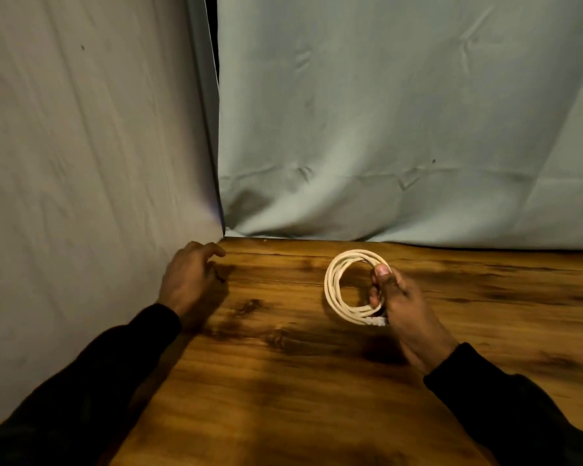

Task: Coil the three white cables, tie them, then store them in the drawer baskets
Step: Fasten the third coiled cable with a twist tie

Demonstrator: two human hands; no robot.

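Grey cloth backs the brown wooden table [317, 381]. My right hand [404, 304] pinches the coiled white cable [334, 287] at centre, untied; my left hand [189, 274], fingers loosely curled, reaches far left. Other cables, drawer baskets unseen.

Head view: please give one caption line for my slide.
Right hand grips a coiled white cable above a wooden table; left hand reaches left.

Cable coil [337, 287] right of left hand [186, 280]
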